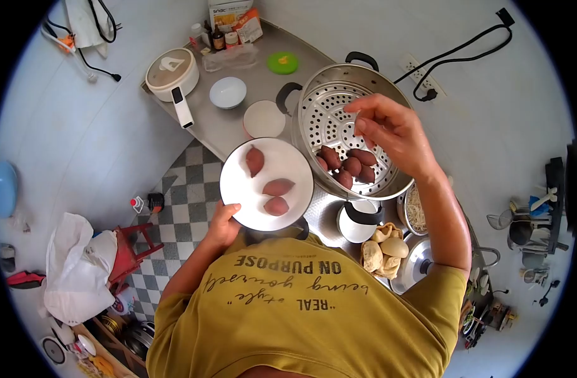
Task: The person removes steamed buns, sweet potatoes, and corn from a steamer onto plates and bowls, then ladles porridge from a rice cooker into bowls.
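My left hand (pixel 225 222) grips the near-left rim of a white plate (pixel 243 205), thumb over the edge. Three reddish-brown tubers, which look like small sweet potatoes (pixel 255 162), lie apart on it. To the right stands a large metal steamer pot (pixel 401 183) with a perforated steamer tray (pixel 326 120) inside. Several more sweet potatoes (pixel 351 166) are clustered at the near side of that tray. Above it hangs my right hand (pixel 389 132), fingers loosely bent and thumb apart from them, with nothing visible between.
A lidded cream pan (pixel 173 75), a pale bowl (pixel 228 92), a white dish (pixel 264 120) and a green lid (pixel 282 62) rest on the metal counter. Near my body are a white container (pixel 356 228), brown food pieces (pixel 386 251) and a pot lid (pixel 418 264). A red stool (pixel 128 255) stands on the floor.
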`<action>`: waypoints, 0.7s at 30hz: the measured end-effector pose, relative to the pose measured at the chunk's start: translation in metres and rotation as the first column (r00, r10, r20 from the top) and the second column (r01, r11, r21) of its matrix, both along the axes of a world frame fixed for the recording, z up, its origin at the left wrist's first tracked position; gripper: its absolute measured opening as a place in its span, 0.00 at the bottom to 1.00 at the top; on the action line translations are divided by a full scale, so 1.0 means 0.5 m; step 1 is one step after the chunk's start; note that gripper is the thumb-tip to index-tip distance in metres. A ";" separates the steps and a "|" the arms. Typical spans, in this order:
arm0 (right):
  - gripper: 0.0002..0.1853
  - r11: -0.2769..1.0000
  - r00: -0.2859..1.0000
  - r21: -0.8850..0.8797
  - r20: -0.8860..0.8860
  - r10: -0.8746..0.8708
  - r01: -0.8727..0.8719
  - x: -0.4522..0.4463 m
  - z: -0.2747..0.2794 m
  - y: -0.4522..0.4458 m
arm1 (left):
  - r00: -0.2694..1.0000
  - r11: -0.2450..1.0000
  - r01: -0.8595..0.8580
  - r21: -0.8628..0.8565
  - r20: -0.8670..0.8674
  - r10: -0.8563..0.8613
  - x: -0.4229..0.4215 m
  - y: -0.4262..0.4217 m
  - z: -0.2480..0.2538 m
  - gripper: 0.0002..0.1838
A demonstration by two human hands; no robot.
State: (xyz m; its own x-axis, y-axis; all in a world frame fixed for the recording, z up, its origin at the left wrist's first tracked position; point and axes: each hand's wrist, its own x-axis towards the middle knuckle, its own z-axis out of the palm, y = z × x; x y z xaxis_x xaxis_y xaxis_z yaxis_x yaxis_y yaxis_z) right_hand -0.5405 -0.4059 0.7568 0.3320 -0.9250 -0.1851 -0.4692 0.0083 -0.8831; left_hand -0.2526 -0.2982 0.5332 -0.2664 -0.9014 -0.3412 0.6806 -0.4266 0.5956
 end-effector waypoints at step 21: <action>0.25 0.920 0.897 0.033 -0.208 0.389 -0.391 -0.093 -0.298 -0.107 | 1.000 0.998 -0.016 -0.066 0.011 0.017 -0.006 -0.013 -0.013 0.32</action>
